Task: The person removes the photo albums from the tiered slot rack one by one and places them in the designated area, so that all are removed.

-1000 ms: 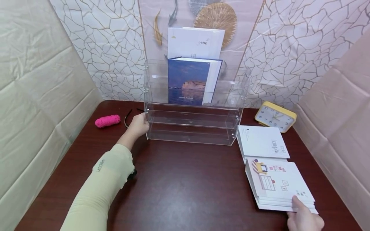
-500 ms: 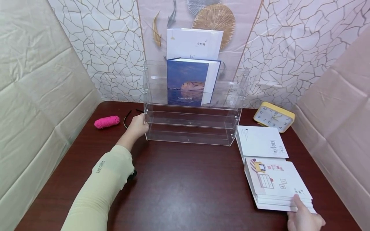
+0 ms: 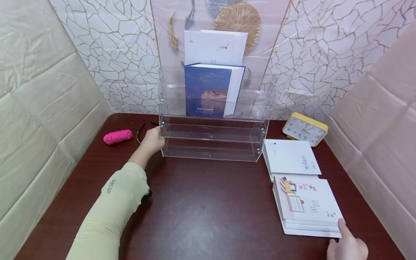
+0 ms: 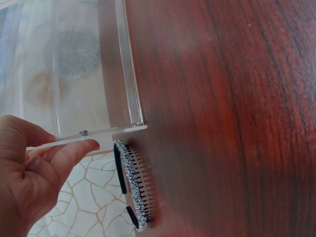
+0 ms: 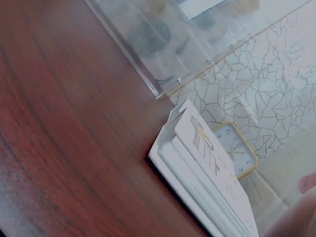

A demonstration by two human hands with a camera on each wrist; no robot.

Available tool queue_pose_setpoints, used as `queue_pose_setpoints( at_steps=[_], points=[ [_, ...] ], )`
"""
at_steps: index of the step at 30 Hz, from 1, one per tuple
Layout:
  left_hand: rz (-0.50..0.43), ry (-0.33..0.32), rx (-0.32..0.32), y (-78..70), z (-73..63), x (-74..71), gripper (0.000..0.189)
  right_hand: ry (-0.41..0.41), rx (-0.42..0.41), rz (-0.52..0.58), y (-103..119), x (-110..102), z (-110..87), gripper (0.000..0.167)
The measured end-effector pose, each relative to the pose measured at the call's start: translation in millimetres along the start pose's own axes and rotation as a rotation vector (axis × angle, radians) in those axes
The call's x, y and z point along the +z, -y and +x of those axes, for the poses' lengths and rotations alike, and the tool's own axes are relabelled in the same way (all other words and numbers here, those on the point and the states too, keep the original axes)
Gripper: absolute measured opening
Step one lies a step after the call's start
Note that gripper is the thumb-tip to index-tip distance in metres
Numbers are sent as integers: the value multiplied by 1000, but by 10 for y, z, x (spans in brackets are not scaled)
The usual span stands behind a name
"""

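Note:
My left hand [image 3: 153, 140] pinches the left side panel of a clear acrylic rack [image 3: 211, 153], thumb on one face and fingers on the other in the left wrist view. A blue photo album [image 3: 208, 90] stands in its upper tier, with a white album [image 3: 212, 45] upright behind. On the right, a white album with a colored drawing [image 3: 308, 202] lies flat, beside another white album [image 3: 290, 157]. My right hand [image 3: 349, 247] is at its near right corner, thumb at the edge. In the right wrist view it appears apart from the album, mostly out of frame.
A yellow clock [image 3: 305, 129] leans behind the flat albums. Left of the rack lie a pink yarn skein [image 3: 117, 137] and a beaded headband with comb teeth [image 4: 131, 185]. The dark wooden table [image 3: 201, 206] ends at a patterned back wall and cloth-covered sides.
The right hand has shifted right, its thumb sliding off the drawing album's cover to the corner. That album's right end looks lower and flatter. The left hand keeps its hold on the rack.

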State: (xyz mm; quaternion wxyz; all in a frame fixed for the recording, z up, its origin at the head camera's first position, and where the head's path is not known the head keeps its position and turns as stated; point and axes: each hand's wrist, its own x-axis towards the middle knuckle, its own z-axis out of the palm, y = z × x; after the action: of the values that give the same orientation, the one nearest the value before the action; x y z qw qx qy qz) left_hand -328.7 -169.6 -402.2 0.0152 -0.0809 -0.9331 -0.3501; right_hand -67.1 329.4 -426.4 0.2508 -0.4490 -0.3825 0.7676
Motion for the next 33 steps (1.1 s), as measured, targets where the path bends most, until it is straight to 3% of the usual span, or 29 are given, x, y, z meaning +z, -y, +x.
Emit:
queue_pose_setpoints(
  at_steps=[4,6,11,13,16,20,26,29,33],
  points=[
    [-1,-4,-1,-5,20,-23,29,13,-11,-47,-17,11,-10,100],
    [-2,-5,2,-13,29,-31,29,16,-31,-57,-67,-52,200,105],
    [-11,11,-23,-8,38,-40,31,69,-128,-96,208,129,241,87],
    [-12,14,-36,0,35,-34,30,115,-178,-94,483,353,26,68],
    [-17,7,-39,7,25,-17,29,227,-290,9,798,695,-49,54],
    [-23,13,-33,16,8,14,29,470,-450,88,1113,1274,-188,47],
    [-12,9,-24,10,-16,6,31,775,-652,12,1440,2228,-398,42],
    [-12,14,-29,-1,-14,-2,32,825,-769,-58,1472,2694,-514,36],
    [-9,14,-18,-13,10,4,31,799,-911,-265,1289,3169,-612,26]
  ],
)
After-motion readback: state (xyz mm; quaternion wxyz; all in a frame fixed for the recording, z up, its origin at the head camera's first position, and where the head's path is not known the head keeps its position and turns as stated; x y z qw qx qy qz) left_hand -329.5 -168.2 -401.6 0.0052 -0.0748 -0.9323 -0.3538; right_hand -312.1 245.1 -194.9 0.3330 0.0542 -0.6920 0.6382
